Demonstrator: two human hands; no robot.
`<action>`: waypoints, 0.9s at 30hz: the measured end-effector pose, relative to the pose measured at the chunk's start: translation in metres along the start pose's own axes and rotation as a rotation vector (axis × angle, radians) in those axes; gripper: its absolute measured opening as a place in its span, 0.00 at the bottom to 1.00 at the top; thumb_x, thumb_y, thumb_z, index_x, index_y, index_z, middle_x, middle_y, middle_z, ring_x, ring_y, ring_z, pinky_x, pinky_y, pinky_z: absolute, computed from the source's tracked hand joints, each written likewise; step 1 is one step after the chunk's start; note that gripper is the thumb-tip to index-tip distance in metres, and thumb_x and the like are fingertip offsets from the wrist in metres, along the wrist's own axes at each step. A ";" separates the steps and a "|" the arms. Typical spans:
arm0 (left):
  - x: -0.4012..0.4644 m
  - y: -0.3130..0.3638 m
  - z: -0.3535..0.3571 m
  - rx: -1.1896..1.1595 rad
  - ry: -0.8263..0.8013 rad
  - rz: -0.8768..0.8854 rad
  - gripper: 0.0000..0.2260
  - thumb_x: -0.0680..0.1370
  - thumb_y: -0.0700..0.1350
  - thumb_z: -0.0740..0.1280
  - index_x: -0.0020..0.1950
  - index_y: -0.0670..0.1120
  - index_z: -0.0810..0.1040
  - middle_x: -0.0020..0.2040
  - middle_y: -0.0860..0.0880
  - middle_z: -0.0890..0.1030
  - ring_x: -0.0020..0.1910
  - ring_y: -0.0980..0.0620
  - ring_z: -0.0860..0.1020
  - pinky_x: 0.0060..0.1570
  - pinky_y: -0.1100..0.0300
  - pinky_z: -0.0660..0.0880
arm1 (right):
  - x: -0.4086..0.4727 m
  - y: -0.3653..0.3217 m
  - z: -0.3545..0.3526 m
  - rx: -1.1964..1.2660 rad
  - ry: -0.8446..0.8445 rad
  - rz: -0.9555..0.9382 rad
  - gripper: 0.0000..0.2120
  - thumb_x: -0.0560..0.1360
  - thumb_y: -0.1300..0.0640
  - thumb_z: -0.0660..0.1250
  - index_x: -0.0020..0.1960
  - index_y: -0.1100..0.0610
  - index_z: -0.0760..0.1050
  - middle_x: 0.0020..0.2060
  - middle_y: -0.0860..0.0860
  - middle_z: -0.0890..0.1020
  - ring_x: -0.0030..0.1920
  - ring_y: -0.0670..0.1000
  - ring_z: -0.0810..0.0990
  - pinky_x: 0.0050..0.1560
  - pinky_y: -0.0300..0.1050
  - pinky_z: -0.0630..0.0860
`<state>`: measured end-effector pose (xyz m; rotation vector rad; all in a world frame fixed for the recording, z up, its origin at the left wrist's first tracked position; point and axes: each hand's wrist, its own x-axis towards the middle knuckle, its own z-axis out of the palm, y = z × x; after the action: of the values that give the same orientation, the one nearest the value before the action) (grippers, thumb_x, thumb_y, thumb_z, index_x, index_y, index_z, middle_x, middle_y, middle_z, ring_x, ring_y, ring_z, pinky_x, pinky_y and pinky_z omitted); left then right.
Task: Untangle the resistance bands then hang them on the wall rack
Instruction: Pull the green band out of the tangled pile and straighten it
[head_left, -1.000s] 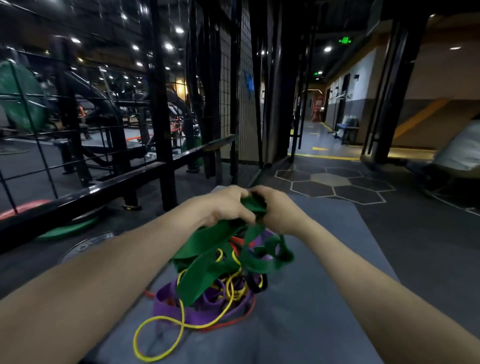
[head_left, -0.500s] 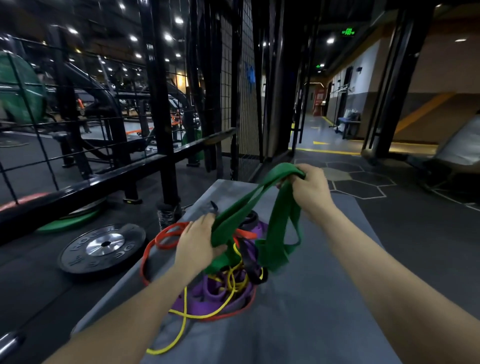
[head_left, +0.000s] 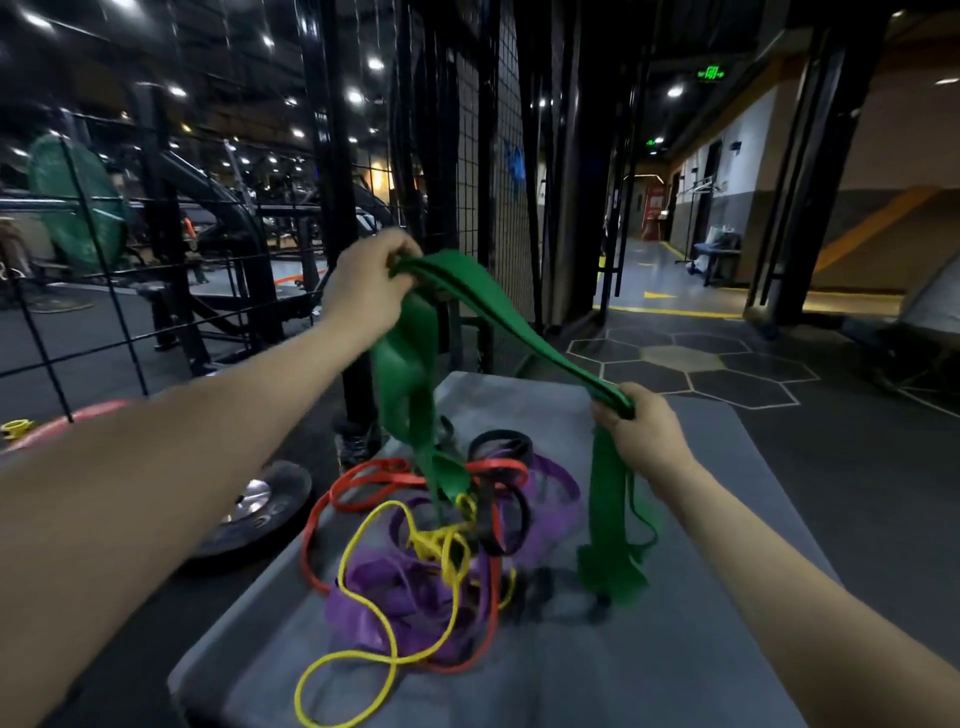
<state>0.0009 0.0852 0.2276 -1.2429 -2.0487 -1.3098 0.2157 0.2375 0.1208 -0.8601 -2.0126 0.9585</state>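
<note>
I am looking down on a long grey padded bench (head_left: 701, 649) that runs away from me across a dark gym floor, with a black wire-mesh wall rack (head_left: 488, 208) standing upright just beyond its far end. Beside the bench on the left, a black round weight plate (head_left: 260, 512) lies flat on the floor.

A wide green rubber resistance band (head_left: 498, 312) stretches in the air above the bench, doubled over, sloping from upper left down to lower right. My left hand (head_left: 363, 291) is raised high, fingers curled tight around the band's upper fold. My right hand (head_left: 641, 436) is lower and nearer the bench, fingers closed around the same band. From each grip a green loop hangs down: the left loop drops into the pile below, and the right loop dangles with its end near the bench top.

On the bench, between my arms, lies a tangled heap: a broad purple band (head_left: 395, 597), a thin red band (head_left: 363, 478), a thin yellow band (head_left: 363, 660) looping towards me, and a black band (head_left: 501, 441) at the far side. They cross over one another.
</note>
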 end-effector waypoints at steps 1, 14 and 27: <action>0.007 0.009 -0.002 -0.030 0.020 0.013 0.07 0.74 0.38 0.67 0.47 0.49 0.76 0.48 0.51 0.78 0.49 0.50 0.77 0.52 0.50 0.75 | 0.001 -0.002 0.001 0.002 0.006 -0.015 0.02 0.77 0.59 0.64 0.48 0.57 0.73 0.33 0.50 0.74 0.33 0.46 0.71 0.33 0.43 0.66; -0.019 0.052 0.036 -0.077 -0.179 0.084 0.09 0.69 0.42 0.74 0.40 0.52 0.76 0.39 0.59 0.77 0.38 0.59 0.75 0.42 0.58 0.74 | -0.021 -0.028 0.001 0.047 -0.129 -0.177 0.42 0.67 0.58 0.75 0.73 0.51 0.56 0.55 0.47 0.72 0.56 0.47 0.72 0.58 0.46 0.72; -0.106 0.031 0.070 0.061 -0.380 -0.104 0.22 0.72 0.46 0.69 0.62 0.49 0.66 0.55 0.44 0.78 0.52 0.42 0.78 0.46 0.51 0.76 | -0.012 -0.082 -0.015 0.426 0.133 -0.287 0.14 0.78 0.68 0.56 0.56 0.53 0.71 0.50 0.56 0.78 0.42 0.53 0.79 0.39 0.42 0.80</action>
<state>0.0900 0.1024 0.1341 -1.4646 -2.4226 -1.1094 0.2133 0.1922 0.1916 -0.3796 -1.6737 1.0770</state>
